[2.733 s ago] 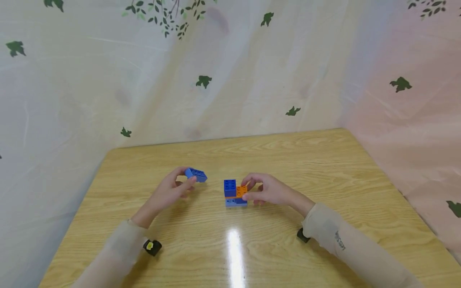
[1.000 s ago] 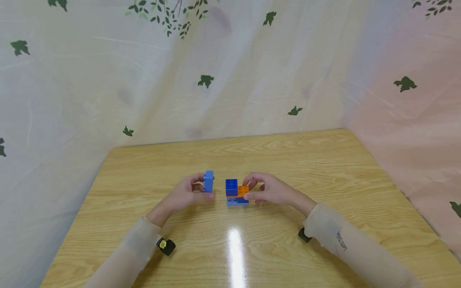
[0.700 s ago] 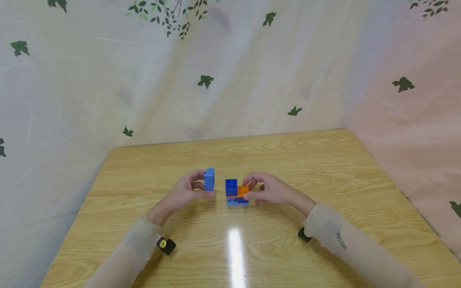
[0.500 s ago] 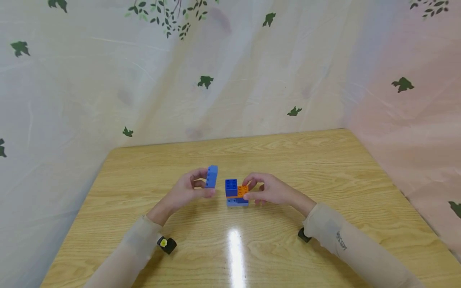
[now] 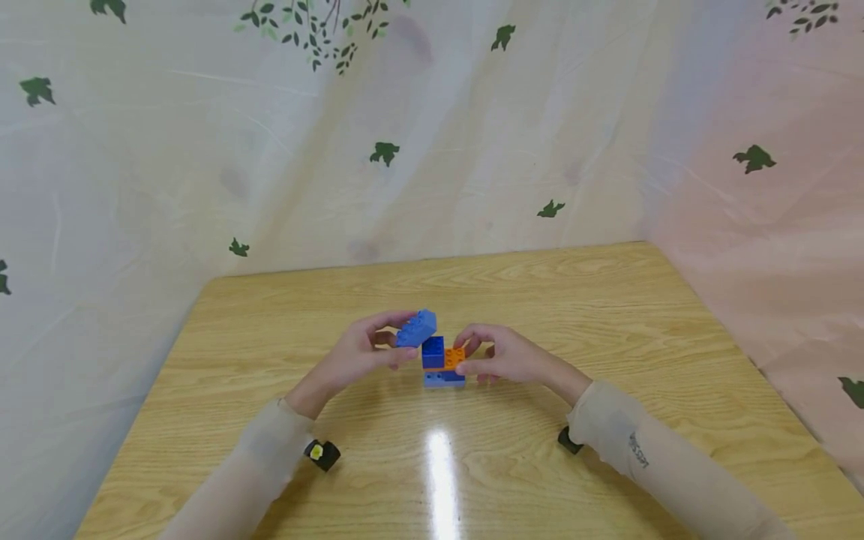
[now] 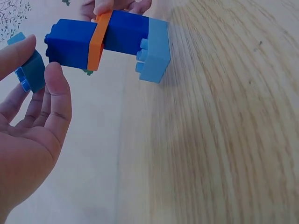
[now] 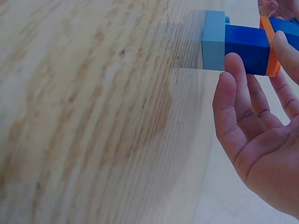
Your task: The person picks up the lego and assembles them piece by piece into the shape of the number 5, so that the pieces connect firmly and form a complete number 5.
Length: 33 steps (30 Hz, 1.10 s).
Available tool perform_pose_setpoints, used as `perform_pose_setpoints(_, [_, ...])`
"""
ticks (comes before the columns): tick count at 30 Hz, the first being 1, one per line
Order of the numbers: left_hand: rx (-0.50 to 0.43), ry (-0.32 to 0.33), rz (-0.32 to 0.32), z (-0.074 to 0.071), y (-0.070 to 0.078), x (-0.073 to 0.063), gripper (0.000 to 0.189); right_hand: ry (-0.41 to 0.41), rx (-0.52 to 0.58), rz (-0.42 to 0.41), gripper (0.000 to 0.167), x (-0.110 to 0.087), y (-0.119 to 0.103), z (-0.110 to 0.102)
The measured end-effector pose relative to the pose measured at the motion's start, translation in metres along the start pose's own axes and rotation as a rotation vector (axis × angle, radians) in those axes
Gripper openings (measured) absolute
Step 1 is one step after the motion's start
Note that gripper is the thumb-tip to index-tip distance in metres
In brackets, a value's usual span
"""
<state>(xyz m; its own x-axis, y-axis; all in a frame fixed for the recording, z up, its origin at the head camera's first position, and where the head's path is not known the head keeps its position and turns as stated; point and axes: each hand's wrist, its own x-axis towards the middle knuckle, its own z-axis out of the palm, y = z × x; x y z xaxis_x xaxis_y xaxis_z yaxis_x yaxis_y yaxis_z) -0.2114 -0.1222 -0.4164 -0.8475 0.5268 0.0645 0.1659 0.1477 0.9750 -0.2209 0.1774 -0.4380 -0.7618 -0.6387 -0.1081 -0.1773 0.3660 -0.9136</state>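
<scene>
My left hand (image 5: 358,351) pinches a light blue toy building brick (image 5: 417,328) between thumb and fingers. That brick is tilted, studs facing left, close above the top left of a small stack. At the stack's top left is a dark blue brick (image 5: 433,352), on a thin orange plate (image 5: 454,358). Below the orange plate sit another dark blue brick (image 7: 246,49) and a light blue base brick (image 6: 158,51), which rests on the table. My right hand (image 5: 502,355) holds the orange plate's right end with thumb and forefinger; its other fingers hang beside the lower dark blue brick.
The wooden table (image 5: 574,300) extends around the stack, with a bright light reflection in front of it. A pale curtain (image 5: 304,187) with printed leaves and birds hangs behind the table and along its sides. Black wrist devices (image 5: 322,454) show under both sleeves.
My left hand has moved right with the light blue brick, turning it from nearly upright to slanting over the stack's top left corner. My right hand and the stack have stayed put.
</scene>
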Motion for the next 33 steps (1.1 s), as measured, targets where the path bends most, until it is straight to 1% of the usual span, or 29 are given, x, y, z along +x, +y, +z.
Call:
perform_pose_setpoints(5, [0.035,-0.005,0.035,0.004,0.005,0.003,0.052,-0.002,0.008,-0.005,0.036,0.0,0.0,0.0])
perform_pose_setpoints(10, [0.073,-0.011,0.049,0.006,0.009,0.006,0.051,-0.003,0.015,-0.017,0.037,0.001,0.001,0.001])
perform_pose_setpoints(19, [0.119,-0.024,0.078,0.011,0.007,0.014,0.049,0.011,0.006,-0.002,0.036,0.001,0.001,-0.001])
perform_pose_setpoints(27, [0.145,-0.021,0.075,0.014,0.008,0.014,0.044,0.01,0.0,0.011,0.039,0.003,0.002,-0.001])
perform_pose_setpoints(33, [0.144,-0.007,0.062,0.018,0.008,0.013,0.046,0.012,0.002,0.005,0.039,0.001,0.001,0.0])
